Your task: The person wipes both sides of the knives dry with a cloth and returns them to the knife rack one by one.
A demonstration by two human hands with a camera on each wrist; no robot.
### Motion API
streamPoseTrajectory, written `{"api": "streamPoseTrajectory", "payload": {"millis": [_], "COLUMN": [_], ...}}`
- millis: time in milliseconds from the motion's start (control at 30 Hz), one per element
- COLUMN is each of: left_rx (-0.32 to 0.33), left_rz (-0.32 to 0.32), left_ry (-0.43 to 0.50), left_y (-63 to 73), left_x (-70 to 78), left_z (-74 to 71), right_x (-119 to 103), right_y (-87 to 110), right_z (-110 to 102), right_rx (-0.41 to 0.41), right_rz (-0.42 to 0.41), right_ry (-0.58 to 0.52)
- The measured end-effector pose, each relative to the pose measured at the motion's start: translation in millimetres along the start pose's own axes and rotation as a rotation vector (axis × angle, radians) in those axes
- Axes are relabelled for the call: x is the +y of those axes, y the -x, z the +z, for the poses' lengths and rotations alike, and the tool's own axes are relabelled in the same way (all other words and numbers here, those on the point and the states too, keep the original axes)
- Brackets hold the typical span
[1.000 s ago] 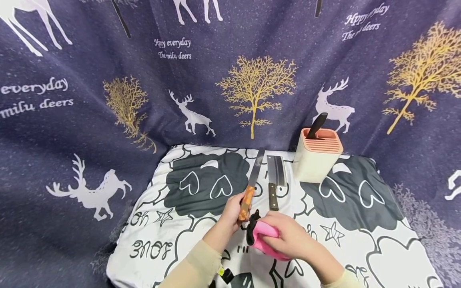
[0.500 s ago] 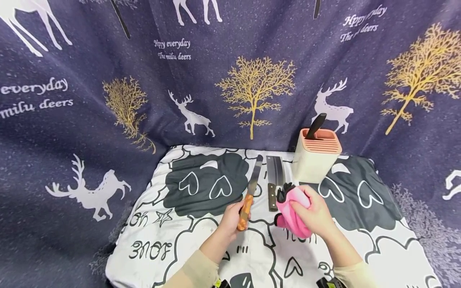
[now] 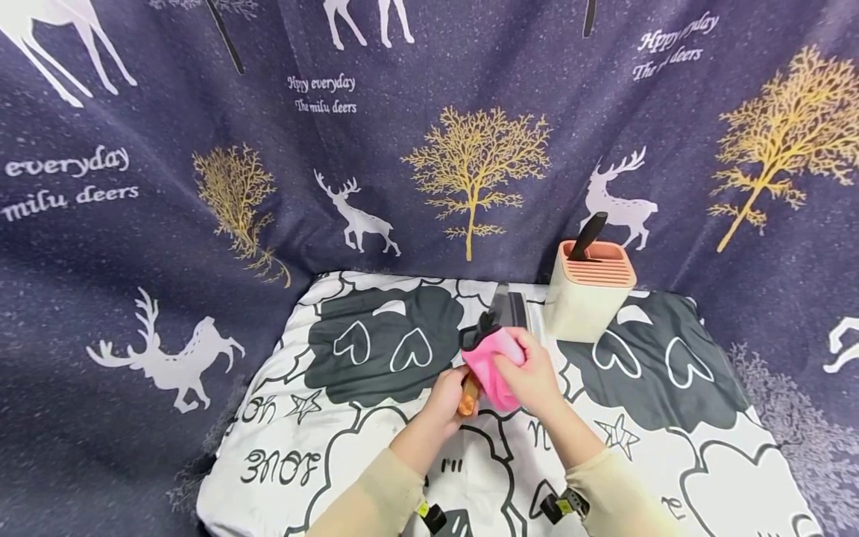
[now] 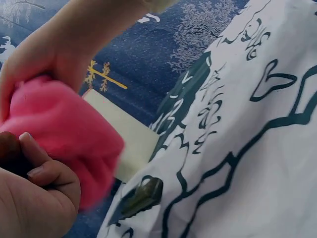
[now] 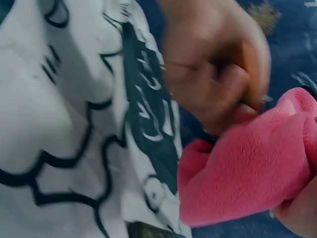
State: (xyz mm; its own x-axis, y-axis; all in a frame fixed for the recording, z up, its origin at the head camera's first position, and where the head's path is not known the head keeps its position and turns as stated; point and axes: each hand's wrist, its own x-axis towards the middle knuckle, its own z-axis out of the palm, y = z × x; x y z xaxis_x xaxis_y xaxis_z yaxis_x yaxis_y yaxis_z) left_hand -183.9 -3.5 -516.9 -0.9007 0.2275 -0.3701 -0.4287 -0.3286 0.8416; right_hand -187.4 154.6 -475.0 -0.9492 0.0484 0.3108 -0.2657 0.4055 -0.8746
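Observation:
In the head view my left hand (image 3: 446, 399) grips the orange-brown handle of a long knife (image 3: 469, 397), its blade slanting away from me. A pink cloth (image 3: 496, 377) with black trim is bunched in my right hand (image 3: 535, 373). The cloth lies against the knife where handle meets blade and hides that part; only the far blade shows beyond it. Behind the blade lies a cleaver (image 3: 520, 309) on the sheet, its handle covered in this view. The left wrist view shows the cleaver's dark handle (image 4: 143, 197) beside the cloth.
At the back right stands a cream knife block (image 3: 585, 302) with a slotted pink top and one black-handled knife (image 3: 589, 235) in it. A black-and-white patterned sheet (image 3: 376, 447) covers the surface. A dark blue deer-print curtain (image 3: 376, 134) hangs behind and around.
My right hand swung the cloth rightward and up off the knife, then brought it back left onto it. The knife has tilted so its tip points further right, over the cleaver.

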Motion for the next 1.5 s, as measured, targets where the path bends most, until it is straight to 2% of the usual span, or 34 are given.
{"api": "streamPoseTrajectory", "payload": {"millis": [100, 267, 500, 633, 933, 1067, 1300, 1367, 1500], "left_rx": [0.002, -0.016, -0.025, -0.043, -0.007, 0.010, -0.004, -0.006, -0.007], "left_rz": [0.023, 0.061, 0.098, 0.116, 0.085, 0.058, 0.016, 0.003, -0.021], "left_ry": [0.000, 0.067, 0.050, 0.043, 0.074, 0.097, 0.127, 0.140, 0.178], "left_y": [1.4, 1.4, 2.0, 2.7, 1.7, 2.1, 0.2, 0.4, 0.7], "left_x": [3.1, 4.6, 6.0, 5.9, 1.7, 1.3, 3.9, 4.7, 7.9], "left_z": [4.5, 8.8, 8.4, 7.7, 4.3, 3.1, -1.5, -2.6, -5.3], "right_x": [3, 9, 13, 16, 20, 15, 1, -2, -7], "right_y": [8.5, 19.2, 24.0, 22.3, 23.1, 25.5, 31.3, 32.0, 35.7], "right_z": [15, 30, 33, 30, 23, 20, 13, 12, 11], "right_rx": [-0.040, 0.013, 0.114, 0.122, 0.019, -0.043, -0.171, -0.206, -0.278], "right_rz": [-0.075, -0.253, -0.328, -0.370, -0.505, -0.544, -0.594, -0.610, -0.633], "right_ry": [0.059, 0.131, 0.205, 0.220, 0.338, 0.397, 0.485, 0.498, 0.455]}}
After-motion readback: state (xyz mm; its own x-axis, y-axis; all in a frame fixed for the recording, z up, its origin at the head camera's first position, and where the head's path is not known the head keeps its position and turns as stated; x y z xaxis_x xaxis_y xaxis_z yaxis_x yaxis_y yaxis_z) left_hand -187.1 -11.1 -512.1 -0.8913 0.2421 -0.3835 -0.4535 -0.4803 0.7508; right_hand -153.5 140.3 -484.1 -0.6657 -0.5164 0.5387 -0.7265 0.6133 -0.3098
